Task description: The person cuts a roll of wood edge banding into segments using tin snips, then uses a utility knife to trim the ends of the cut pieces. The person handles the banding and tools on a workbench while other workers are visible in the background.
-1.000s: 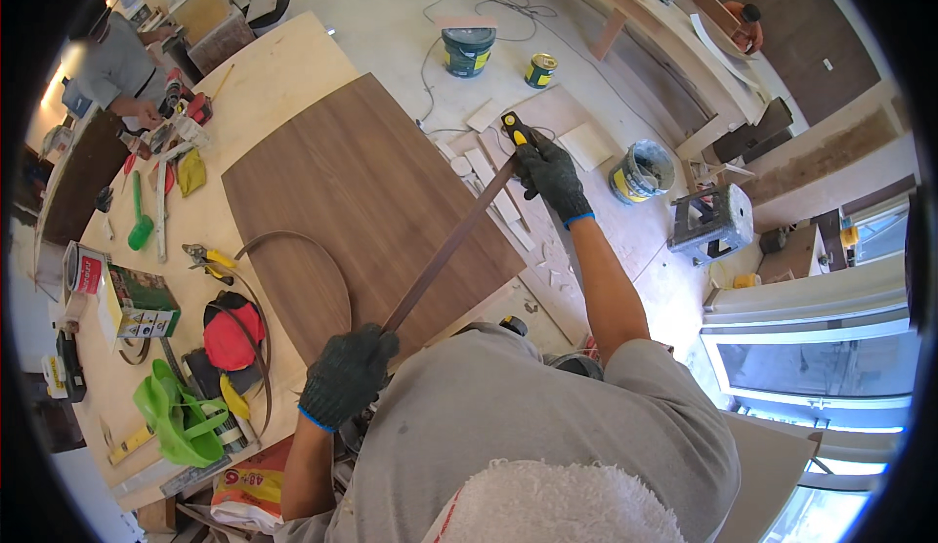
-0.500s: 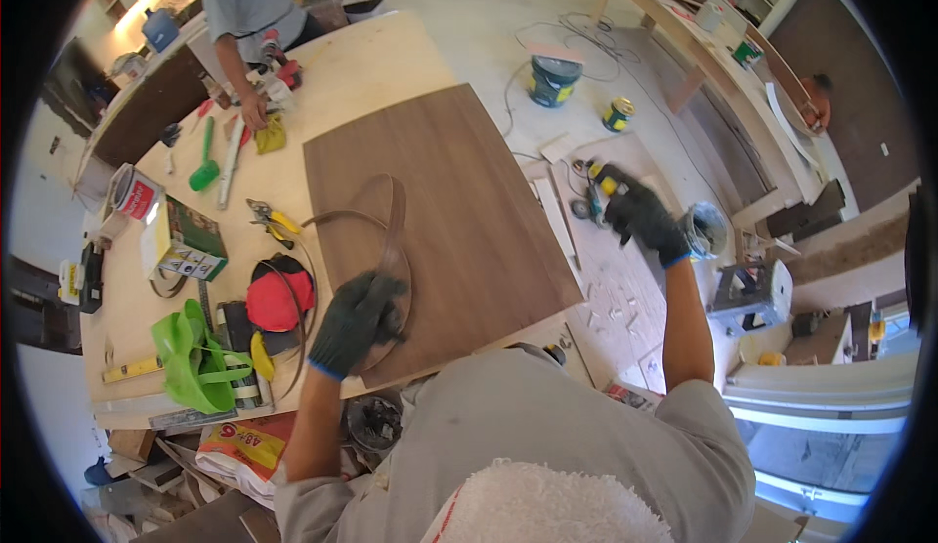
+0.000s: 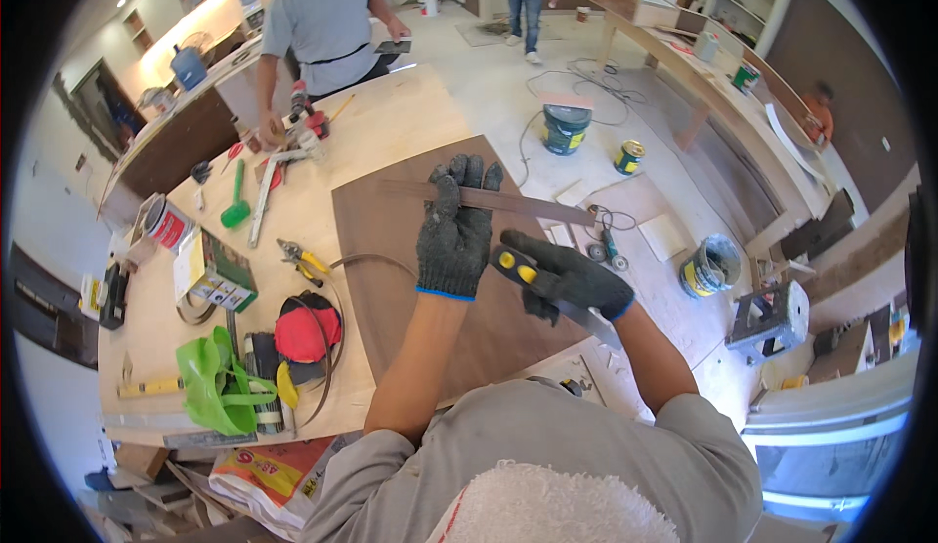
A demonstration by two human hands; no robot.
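Observation:
My left hand (image 3: pixel 454 235), in a dark knit glove, is raised above the brown panel (image 3: pixel 391 299) with its thumb pressed over a thin brown edging strip (image 3: pixel 537 207). The strip's end reaches right past the palm; another curved length of brown strip lies on the panel and loops round the red-and-black cap (image 3: pixel 307 336). Close by, my gloved right hand (image 3: pixel 572 279) is closed round a tool with a black handle and yellow spots (image 3: pixel 515 267). A flat metallic part shows below that hand; the tool's exact kind is unclear.
On the table lie pliers (image 3: pixel 303 258), a green mallet (image 3: pixel 235 201), a green bag (image 3: pixel 210 382) and a box (image 3: pixel 220 268). A person (image 3: pixel 327 30) stands at the far edge. An angle grinder (image 3: pixel 611 248) and buckets (image 3: pixel 710 268) sit to the right.
My left hand has risen and moved right with the strip. My right hand has come in from the right, bringing the black-and-yellow tool beside it. The view has tilted up slightly.

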